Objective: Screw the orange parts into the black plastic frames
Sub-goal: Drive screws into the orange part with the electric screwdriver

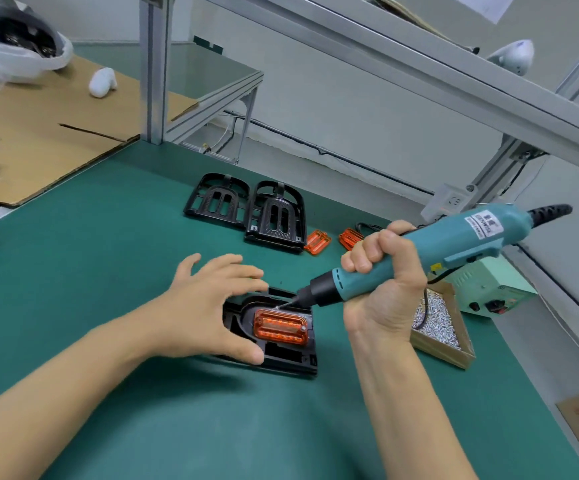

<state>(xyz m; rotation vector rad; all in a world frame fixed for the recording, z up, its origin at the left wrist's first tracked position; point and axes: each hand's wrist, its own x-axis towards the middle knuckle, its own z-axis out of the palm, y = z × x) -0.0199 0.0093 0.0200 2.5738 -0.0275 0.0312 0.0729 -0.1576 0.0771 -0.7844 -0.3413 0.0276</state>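
While the right hand (pixel 381 271) wraps its grip tight round the teal electric screwdriver (pixel 416 252), fingers curled about the barrel, the tool slants down-left and its thin bit tip meets the top-left corner of the orange translucent rectangular part (pixel 280 326). That part sits seated in the near black plastic frame (pixel 281 355), which lies flat on the green mat-covered bench (pixel 108 271). One small screw head shows at the part's right side. Left hand (pixel 208 306): grip apart, fingers spread and mostly straight, thumb tip touching the frame's near left edge, fingers reaching over the frame's far left corner; can't tell if they press on it.

Further back on the bench, two more black plastic frames (pixel 246 209) lie side by side, touching, empty. Just right of them, two loose orange parts (pixel 333 240), near each other. Right of the right hand, an open cardboard box of small silver screws (pixel 437 320), with a pale green power unit (pixel 489 289) just behind it; the screwdriver's black cable trails over the box. White socket block (pixel 449 202) on the aluminium rail behind. Far left: flat brown cardboard sheet (pixel 39 133) with a white plastic bag of dark parts (pixel 14 39) and a small white wad (pixel 103 83) on it.
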